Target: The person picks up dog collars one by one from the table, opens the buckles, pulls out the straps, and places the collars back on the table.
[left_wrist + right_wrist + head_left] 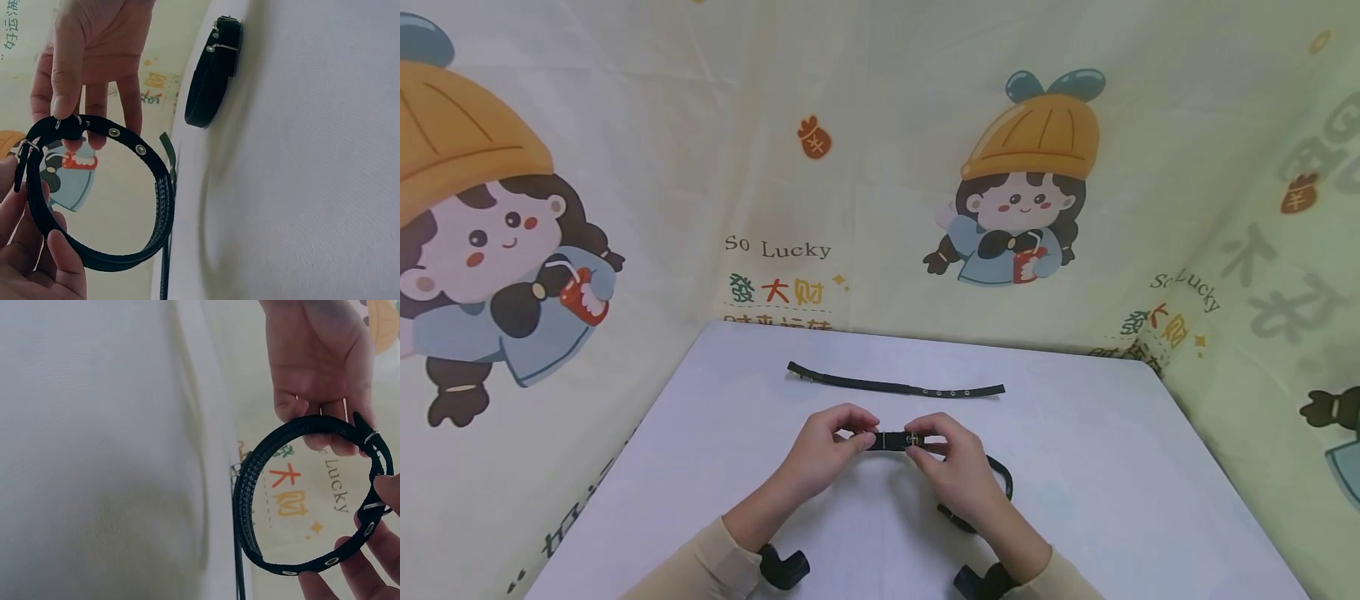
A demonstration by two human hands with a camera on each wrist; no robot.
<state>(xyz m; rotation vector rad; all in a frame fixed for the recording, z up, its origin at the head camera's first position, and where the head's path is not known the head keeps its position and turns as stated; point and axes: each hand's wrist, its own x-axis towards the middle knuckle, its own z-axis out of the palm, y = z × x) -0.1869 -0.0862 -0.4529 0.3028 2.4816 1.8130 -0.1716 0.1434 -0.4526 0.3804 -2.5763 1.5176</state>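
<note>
A black collar (892, 441), closed into a ring by a small metal buckle (62, 123), is held up between both hands. The left hand (831, 450) pinches it near the metal keeper (26, 147), with fingers also along the ring's lower side. At the buckle end, the right hand (958, 471) pinches it between thumb and fingers. Metal eyelets (332, 561) dot the band beside the buckle. A second ring-shaped black collar (209, 87) stands on the table, partly hidden behind the right hand and wrist in the head view.
Farther back on the white table (1075, 467) a third black collar (880, 386) lies stretched out, its eyelets toward the right. Patterned cloth (880, 167) hangs around the table's back and sides. Black wrist devices (786, 567) sit on both forearms.
</note>
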